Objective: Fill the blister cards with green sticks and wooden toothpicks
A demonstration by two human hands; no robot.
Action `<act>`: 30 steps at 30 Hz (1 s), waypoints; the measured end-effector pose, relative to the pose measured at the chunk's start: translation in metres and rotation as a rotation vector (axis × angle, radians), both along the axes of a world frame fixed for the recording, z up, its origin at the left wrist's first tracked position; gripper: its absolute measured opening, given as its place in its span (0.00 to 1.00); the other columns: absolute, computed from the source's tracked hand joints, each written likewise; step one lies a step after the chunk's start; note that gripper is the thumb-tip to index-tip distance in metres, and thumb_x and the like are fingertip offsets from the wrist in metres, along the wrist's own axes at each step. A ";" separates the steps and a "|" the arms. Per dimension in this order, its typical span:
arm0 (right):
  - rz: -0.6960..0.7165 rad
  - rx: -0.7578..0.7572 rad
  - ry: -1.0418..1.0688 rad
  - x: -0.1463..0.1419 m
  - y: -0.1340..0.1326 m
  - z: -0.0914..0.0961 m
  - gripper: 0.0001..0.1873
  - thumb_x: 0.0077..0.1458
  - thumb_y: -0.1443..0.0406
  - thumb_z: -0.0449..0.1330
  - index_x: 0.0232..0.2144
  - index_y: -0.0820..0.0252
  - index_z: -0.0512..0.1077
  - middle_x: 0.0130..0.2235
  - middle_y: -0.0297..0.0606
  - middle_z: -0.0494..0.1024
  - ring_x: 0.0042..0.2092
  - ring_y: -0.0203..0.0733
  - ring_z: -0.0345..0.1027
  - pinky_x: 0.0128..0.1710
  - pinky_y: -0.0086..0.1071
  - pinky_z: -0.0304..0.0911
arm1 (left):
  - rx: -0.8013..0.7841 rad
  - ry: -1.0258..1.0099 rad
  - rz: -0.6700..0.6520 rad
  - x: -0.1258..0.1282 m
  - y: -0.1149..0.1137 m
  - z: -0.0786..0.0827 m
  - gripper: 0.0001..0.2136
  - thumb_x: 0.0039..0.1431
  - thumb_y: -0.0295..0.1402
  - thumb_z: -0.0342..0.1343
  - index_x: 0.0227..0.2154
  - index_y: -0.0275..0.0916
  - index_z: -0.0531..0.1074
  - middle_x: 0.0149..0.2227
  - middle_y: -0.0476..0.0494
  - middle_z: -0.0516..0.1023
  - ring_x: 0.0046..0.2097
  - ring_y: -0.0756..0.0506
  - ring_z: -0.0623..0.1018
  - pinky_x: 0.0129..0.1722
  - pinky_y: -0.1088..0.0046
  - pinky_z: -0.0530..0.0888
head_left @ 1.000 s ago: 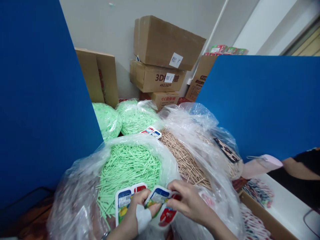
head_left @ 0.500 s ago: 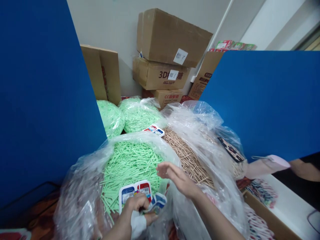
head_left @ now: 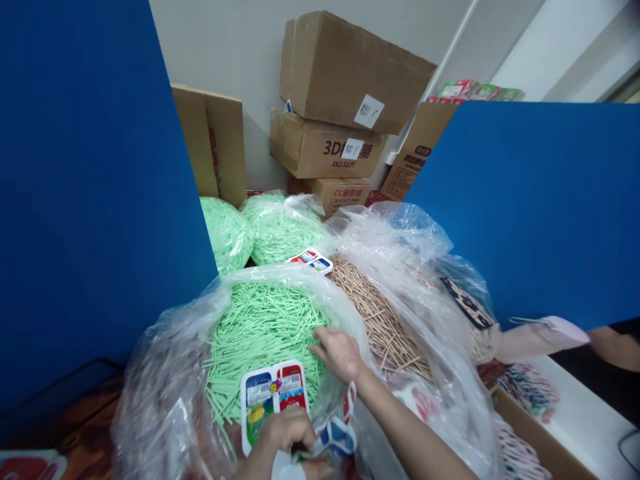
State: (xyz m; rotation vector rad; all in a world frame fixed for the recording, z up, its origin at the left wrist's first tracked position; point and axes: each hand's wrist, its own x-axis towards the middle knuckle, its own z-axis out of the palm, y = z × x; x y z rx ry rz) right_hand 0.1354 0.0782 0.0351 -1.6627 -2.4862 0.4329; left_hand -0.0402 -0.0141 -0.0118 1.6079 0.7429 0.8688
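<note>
My left hand (head_left: 286, 433) is at the bottom edge, closed around a bunch of printed packet labels (head_left: 273, 399) coloured white, blue, red and green. My right hand (head_left: 339, 352) reaches into the heap of green sticks (head_left: 260, 327) in an open clear plastic bag (head_left: 165, 373), its fingers curled down among the sticks. What those fingers hold, if anything, is hidden. Right of it lies a clear bag of tan wooden sticks (head_left: 380, 320).
Blue partition boards stand on the left (head_left: 90, 200) and right (head_left: 530, 200). Two more tied bags of green sticks (head_left: 280, 227) and a small printed packet (head_left: 311, 260) lie behind. Cardboard boxes (head_left: 345, 100) are stacked against the wall. Another person's arm (head_left: 613, 343) shows at the right.
My right hand let go of the labels and moved up and left into the green sticks. My left hand kept the labels and sank lower in view.
</note>
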 end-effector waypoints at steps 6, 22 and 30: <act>0.006 0.048 0.052 0.013 0.013 0.011 0.06 0.58 0.68 0.52 0.33 0.58 0.70 0.29 0.31 0.74 0.31 0.35 0.68 0.32 0.26 0.57 | -0.043 -0.006 0.039 -0.006 -0.006 -0.006 0.20 0.47 0.47 0.62 0.09 0.43 0.66 0.14 0.51 0.64 0.21 0.49 0.64 0.24 0.72 0.61; 0.316 0.078 0.148 -0.004 0.028 0.013 0.30 0.53 0.66 0.61 0.58 0.59 0.58 0.48 0.46 0.68 0.48 0.46 0.66 0.48 0.37 0.64 | -0.116 0.074 -0.043 -0.003 -0.007 -0.014 0.27 0.42 0.48 0.63 0.05 0.40 0.55 0.14 0.53 0.59 0.20 0.51 0.59 0.20 0.75 0.53; 0.345 0.145 -0.074 -0.001 0.033 -0.002 0.31 0.47 0.64 0.65 0.54 0.57 0.63 0.49 0.45 0.67 0.49 0.51 0.61 0.46 0.41 0.62 | -0.087 0.063 -0.039 0.007 -0.006 -0.023 0.26 0.45 0.46 0.62 0.05 0.40 0.56 0.14 0.52 0.62 0.21 0.50 0.62 0.19 0.76 0.56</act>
